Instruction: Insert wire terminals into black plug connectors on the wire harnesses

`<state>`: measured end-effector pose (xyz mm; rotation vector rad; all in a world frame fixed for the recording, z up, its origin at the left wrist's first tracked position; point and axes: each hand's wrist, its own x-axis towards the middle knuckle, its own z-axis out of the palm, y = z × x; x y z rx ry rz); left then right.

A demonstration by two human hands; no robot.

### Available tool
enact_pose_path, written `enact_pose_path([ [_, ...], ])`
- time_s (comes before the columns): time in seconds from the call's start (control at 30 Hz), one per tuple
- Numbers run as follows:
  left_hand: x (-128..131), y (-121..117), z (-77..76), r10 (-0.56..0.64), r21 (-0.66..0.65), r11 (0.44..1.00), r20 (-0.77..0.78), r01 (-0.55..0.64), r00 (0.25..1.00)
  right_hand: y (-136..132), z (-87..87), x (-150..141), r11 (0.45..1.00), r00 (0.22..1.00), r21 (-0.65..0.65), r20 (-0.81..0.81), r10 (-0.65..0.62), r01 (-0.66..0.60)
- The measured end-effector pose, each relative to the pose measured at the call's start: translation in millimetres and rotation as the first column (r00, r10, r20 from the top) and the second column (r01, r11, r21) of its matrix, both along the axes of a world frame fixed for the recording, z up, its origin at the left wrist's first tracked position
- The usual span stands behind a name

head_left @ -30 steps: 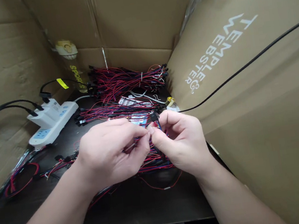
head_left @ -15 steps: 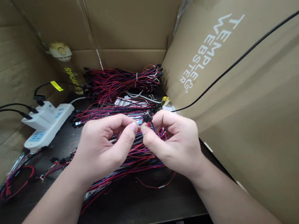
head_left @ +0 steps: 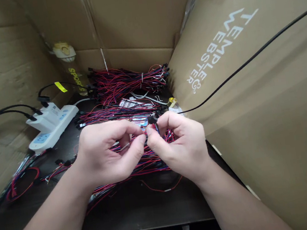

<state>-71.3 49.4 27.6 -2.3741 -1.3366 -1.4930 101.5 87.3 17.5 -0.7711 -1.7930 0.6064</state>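
Observation:
My left hand is closed in a pinch, thumb against forefinger. A thin pale strand shows inside its curl; what lies between the fingertips is mostly hidden. Facing it, almost touching, my right hand grips a small black connector with red and blue wires running down from it. Thumb and forefinger close around the wires just below the connector. Both hands hover over a spread of red, blue and black wire harnesses on the dark table.
A tied wire bundle lies at the back, with another row of harnesses before it. At left stand a white power strip with plugs and a bottle. Cardboard walls enclose the table; a black cable crosses at right.
The view has shifted slightly. The left fingertips have moved a little down against the right thumb, and the pale strand now shows in the left hand. The right hand keeps its grip.

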Motion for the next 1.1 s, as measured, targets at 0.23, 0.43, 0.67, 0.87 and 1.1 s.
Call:
enact_pose_path([
  [0.23,1.4,0.4,2.5,0.039,-0.015,0.999,-0.033,-0.040,0.999,0.3,-2.4,1.9,0.997,0.994,0.068,0.109,0.031,-0.038],
  [0.43,-1.1,3.5,2.2,0.027,-0.243,0.970,0.144,0.009,0.989,0.1,-1.9,1.2,0.997,0.994,0.030,0.095,0.062,-0.065],
  [0.67,-2.4,7.6,1.2,0.027,-0.418,0.905,0.252,0.084,0.967,2.3,-3.7,1.4,0.991,0.995,0.122,0.087,0.048,-0.059],
  [0.87,1.4,7.1,4.7,-0.014,-0.456,0.876,0.304,0.158,0.952,2.0,-6.9,-0.1,0.983,0.997,0.180,0.074,0.033,-0.046],
  [1.1,3.5,4.5,1.1,0.034,-0.410,0.909,0.258,0.077,0.966,2.3,-7.5,-1.6,0.964,0.998,0.264,0.056,-0.008,-0.007],
])
